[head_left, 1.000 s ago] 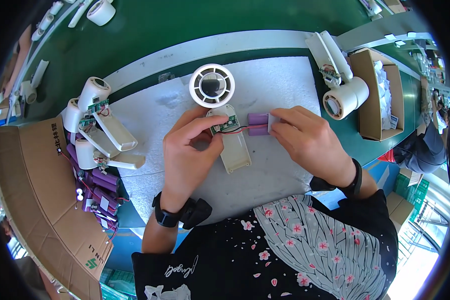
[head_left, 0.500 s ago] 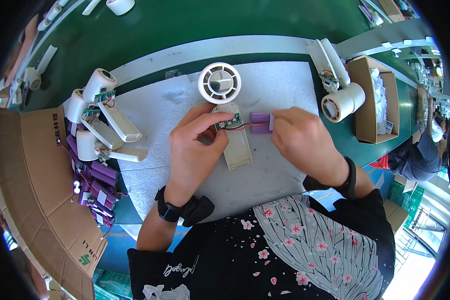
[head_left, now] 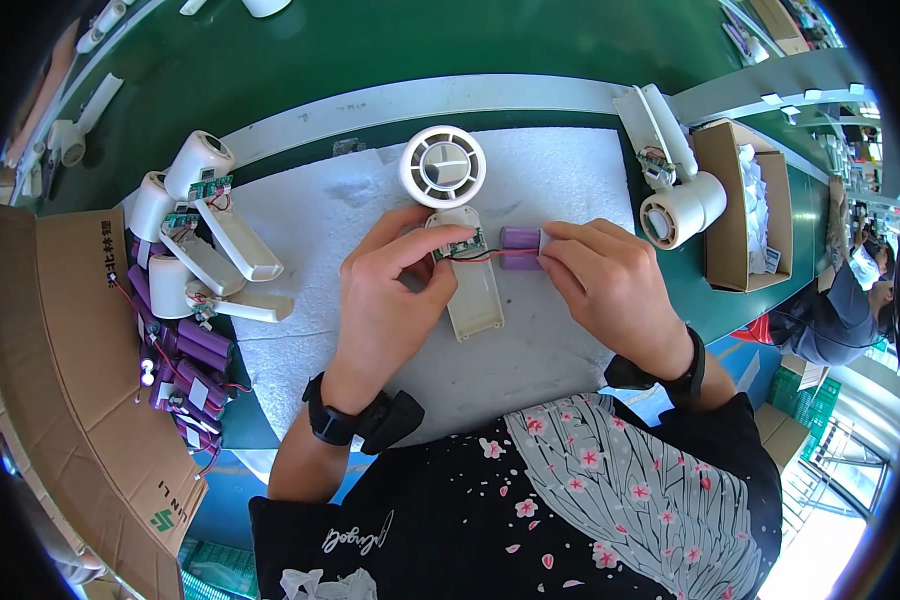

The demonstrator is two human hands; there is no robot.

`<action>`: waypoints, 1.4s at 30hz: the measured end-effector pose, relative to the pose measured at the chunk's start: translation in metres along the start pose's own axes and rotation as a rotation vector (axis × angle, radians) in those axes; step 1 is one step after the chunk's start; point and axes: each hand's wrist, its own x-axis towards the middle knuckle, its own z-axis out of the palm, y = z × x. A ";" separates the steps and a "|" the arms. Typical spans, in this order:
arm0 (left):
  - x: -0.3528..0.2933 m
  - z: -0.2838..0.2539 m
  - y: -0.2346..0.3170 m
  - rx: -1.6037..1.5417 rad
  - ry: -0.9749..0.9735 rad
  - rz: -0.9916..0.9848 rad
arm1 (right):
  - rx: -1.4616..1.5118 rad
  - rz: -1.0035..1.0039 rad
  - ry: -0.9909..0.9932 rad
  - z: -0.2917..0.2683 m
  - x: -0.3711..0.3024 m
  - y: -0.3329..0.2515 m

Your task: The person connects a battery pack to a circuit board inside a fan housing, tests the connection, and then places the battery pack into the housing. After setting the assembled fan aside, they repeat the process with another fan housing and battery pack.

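A white handheld fan lies before me, its round grilled head at the far end and its open handle shell toward me. My left hand is closed on the shell's upper part, thumb and forefinger at the green circuit board inside. Red and black wires run right from the board to a purple two-cell battery pack lying beside the shell. My right hand pinches the pack's right end, where a whitish patch shows; its fingertips partly hide that end.
A white foam sheet covers the green bench. At left are several opened fans, purple battery packs and a cardboard carton. Another opened fan and a small box of white pieces are at right. A person sits beyond.
My right hand has turned slightly, its fingers now stretched further toward the battery pack's end. The left hand stays on the handle shell. The view has shifted a little.
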 end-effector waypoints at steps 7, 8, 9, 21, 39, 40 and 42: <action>0.002 -0.003 0.004 -0.018 -0.101 -0.080 | -0.146 -0.026 -0.115 0.006 0.004 0.006; 0.002 -0.003 0.004 -0.026 -0.079 -0.070 | -0.109 -0.018 -0.119 0.006 0.004 0.010; 0.002 -0.002 0.003 -0.034 -0.056 -0.059 | -0.072 -0.011 -0.125 0.005 0.003 0.015; 0.003 0.000 0.002 -0.065 -0.018 -0.040 | -0.550 0.853 0.310 -0.115 -0.053 0.101; 0.005 -0.011 0.004 0.037 -0.067 -0.033 | 0.969 0.306 -0.775 -0.019 0.022 0.023; 0.005 -0.012 0.004 0.060 -0.069 -0.017 | 0.971 0.305 -0.777 -0.017 0.020 0.022; 0.006 -0.011 0.004 0.102 -0.077 0.016 | 1.371 0.370 -0.743 -0.012 0.013 0.023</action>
